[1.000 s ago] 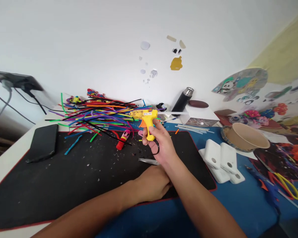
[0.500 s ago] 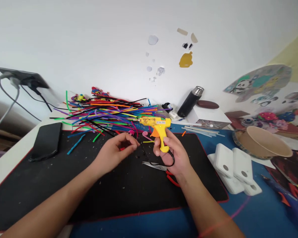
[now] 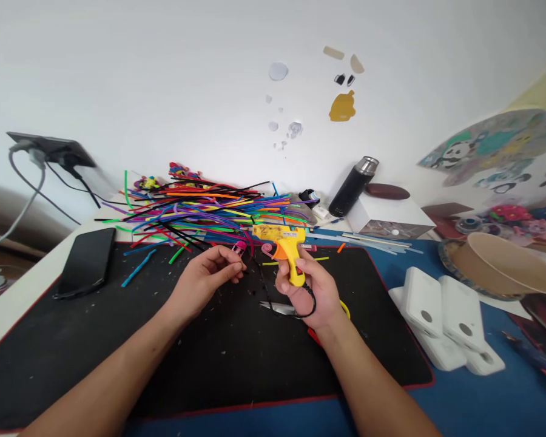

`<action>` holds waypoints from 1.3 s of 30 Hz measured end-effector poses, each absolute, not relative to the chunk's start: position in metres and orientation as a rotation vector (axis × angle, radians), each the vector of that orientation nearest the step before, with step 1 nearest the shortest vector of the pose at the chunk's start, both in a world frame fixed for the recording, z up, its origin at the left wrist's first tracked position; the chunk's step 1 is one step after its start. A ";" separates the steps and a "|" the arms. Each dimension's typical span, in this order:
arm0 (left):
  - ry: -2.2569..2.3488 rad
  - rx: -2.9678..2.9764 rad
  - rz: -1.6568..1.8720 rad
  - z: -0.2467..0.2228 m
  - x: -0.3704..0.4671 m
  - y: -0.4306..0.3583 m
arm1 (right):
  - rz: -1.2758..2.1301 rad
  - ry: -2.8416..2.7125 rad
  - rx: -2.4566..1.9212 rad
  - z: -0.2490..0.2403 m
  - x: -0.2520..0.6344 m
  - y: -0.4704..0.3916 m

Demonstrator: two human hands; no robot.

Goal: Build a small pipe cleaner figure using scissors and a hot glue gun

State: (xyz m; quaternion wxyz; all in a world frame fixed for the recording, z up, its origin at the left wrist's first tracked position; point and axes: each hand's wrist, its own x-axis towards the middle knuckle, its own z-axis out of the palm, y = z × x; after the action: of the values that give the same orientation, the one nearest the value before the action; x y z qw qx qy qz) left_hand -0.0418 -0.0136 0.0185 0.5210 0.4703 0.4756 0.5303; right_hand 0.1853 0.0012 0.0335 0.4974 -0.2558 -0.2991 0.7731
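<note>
My right hand (image 3: pixel 310 285) is wrapped round the handle of a yellow glue gun (image 3: pixel 291 247), whose nozzle points left. A black cord (image 3: pixel 310 303) loops down from the handle. My left hand (image 3: pixel 212 276) pinches a small pink and dark piece (image 3: pixel 239 247) between thumb and fingers; its lower part is hidden by the fingers. Scissors (image 3: pixel 277 308) lie on the black mat (image 3: pixel 236 364) below the glue gun, their handles partly behind my right wrist. A pink coil (image 3: pixel 267 248) rests just left of the orange trigger.
Many coloured pipe cleaners (image 3: pixel 191 209) are heaped at the back. A phone (image 3: pixel 86 261) lies at the left. A black flask (image 3: pixel 353 185), a white box (image 3: pixel 391 217), glue sticks (image 3: pixel 377 244), white devices (image 3: pixel 421 303) and a bowl (image 3: pixel 512 264) stand at the right.
The glue gun has moved slightly down in my right hand's grip. My left hand has shifted a little left with the pink piece, which shows more. The view has turned slightly.
</note>
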 end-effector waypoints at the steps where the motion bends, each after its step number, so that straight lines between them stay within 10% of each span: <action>1: 1.134 1.104 1.277 0.018 -0.041 -0.014 | 1.880 -0.718 -0.606 0.032 0.186 0.000; 39: 1.022 0.833 1.465 0.018 -0.039 -0.016 | 1.737 -1.044 -0.822 0.021 0.179 -0.024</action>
State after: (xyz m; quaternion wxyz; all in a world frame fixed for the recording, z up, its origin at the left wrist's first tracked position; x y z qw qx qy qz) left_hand -0.0389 -0.0165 0.0183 0.5525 0.3525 0.4323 0.6194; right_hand 0.1787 -0.0237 0.0208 0.4595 -0.3340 -0.4240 0.7054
